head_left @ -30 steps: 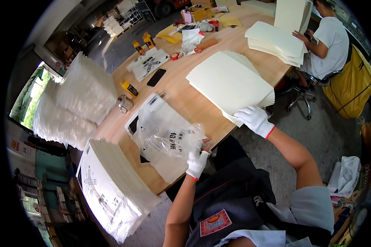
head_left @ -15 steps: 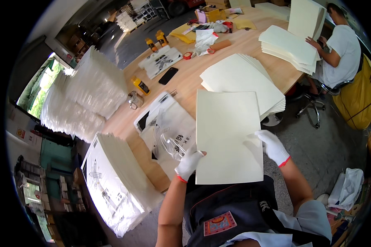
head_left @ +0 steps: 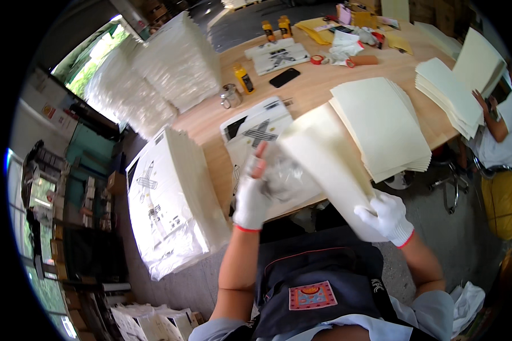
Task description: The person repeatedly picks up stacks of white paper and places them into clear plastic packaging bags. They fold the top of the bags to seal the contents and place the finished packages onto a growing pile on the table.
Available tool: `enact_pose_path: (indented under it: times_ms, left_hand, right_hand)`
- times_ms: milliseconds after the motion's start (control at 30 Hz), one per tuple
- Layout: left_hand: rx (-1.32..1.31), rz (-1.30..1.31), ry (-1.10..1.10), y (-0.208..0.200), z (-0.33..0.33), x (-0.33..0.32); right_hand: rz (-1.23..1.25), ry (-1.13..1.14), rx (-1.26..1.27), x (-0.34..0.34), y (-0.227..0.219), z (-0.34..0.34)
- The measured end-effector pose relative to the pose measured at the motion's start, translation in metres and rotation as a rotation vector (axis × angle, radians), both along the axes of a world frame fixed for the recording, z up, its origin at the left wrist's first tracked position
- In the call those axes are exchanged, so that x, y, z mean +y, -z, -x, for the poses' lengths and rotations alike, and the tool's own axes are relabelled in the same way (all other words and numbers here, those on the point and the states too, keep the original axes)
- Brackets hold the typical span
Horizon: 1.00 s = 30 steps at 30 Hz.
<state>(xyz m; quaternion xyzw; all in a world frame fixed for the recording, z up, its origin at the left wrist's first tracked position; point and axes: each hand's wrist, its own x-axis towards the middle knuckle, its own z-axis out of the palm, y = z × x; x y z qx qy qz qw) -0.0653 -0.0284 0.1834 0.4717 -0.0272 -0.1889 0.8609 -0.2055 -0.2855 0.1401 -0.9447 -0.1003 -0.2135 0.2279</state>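
Observation:
My right hand (head_left: 385, 216), in a white glove with a red cuff, is closed on the lower right edge of a sheaf of cream paper (head_left: 330, 165). The sheaf is tilted and bent lengthwise, its far end blurred. My left hand (head_left: 252, 199), gloved with bare fingertips, is raised above a printed clear-and-white plastic bag (head_left: 260, 132) on the table's near edge. Its fingers are smeared by motion, and whether they touch the bag's crumpled clear film (head_left: 293, 176) is unclear. Right of the sheaf lies a fanned stack of cream paper (head_left: 381, 122).
A tall pile of printed bags (head_left: 170, 199) stands at my left, with wrapped white bundles (head_left: 179, 62) behind. The wooden table (head_left: 318, 85) bears a phone (head_left: 284, 77), a yellow bottle (head_left: 244, 79) and a glass jar (head_left: 231, 96). A co-worker (head_left: 503, 128) handles paper at far right.
My left hand has let go of the sheaf and moved up beside the bag. The sheaf, flat and upright before, now leans and bends in my right hand. The view has shifted left.

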Motion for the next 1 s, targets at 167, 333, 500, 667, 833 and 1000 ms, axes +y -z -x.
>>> enact_pose_path:
  times_ms: [167,333,500,667,833,1000]
  left_hand:
    - [-0.512,-0.453,0.042,-0.015,0.026,0.018]
    - [-0.578,-0.74,0.032,0.068,0.114,0.024]
    - [-1.373,-0.812,0.0,0.089,0.084,0.012]
    - [-1.305,-0.947,0.042,0.036,0.073,-0.048]
    - [-1.032,-0.939,-0.007,0.08,0.049,-0.033]
    - [-1.162,-1.002,-0.096,0.127,0.086,0.005]
  right_hand:
    - [0.361,-0.288,0.143,0.021,-0.008,-0.031]
    - [-0.205,-0.337,0.705,0.037,-0.008,-0.06]
    - [-1.007,-0.267,0.705,0.052,0.088,-0.087]
    - [-0.449,-0.199,0.353,0.098,0.064,-0.096]
    - [0.279,0.007,0.305,0.098,0.091,-0.062]
    - [0.044,0.111,-0.06,0.093,0.05,-0.003]
